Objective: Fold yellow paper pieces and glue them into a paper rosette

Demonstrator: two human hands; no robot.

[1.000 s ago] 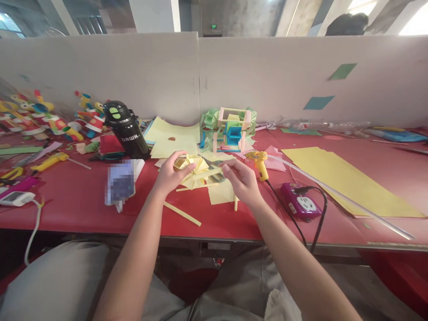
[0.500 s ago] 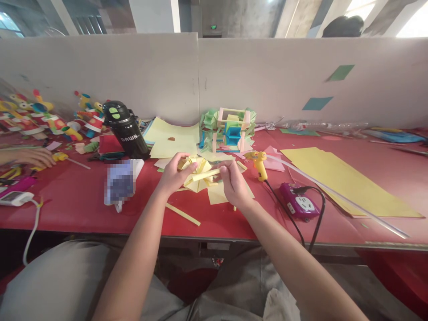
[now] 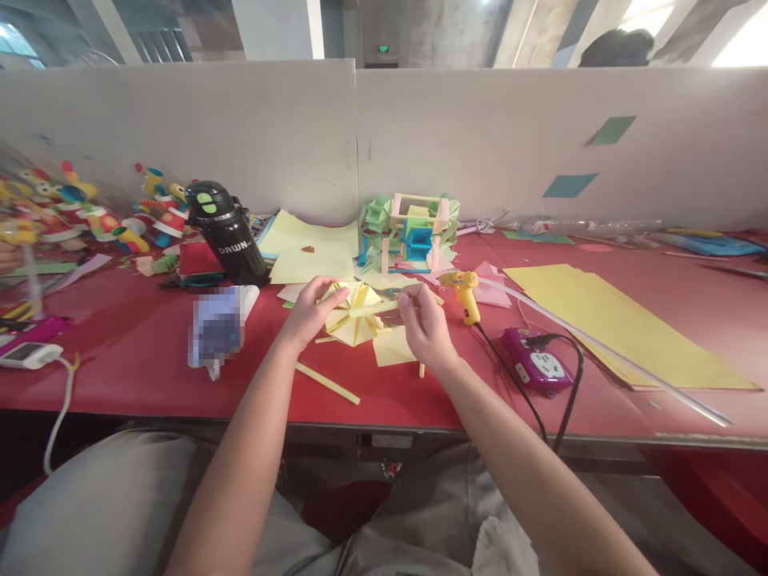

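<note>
We pinch the folded yellow paper fan (image 3: 354, 316) between our hands above the red surface (image 3: 150, 360), left hand (image 3: 309, 312) closed on its left edge, right hand (image 3: 423, 324) gripping its strip end.

pixelated object (image 3: 219, 326) beside the bottle, left toys (image 3: 24, 232) blurred — strip's end hidden in the hands

One glue gun (image 3: 465, 293), one bottle (image 3: 226, 232), two hands.

Red desk (image 3: 144, 360); grey partition (image 3: 252, 136) along its back, bearing green (image 3: 612, 129) and blue paper patches (image 3: 570, 185); concrete pillars (image 3: 276, 28) beyond; bright window (image 3: 741, 36) upper right.
</note>
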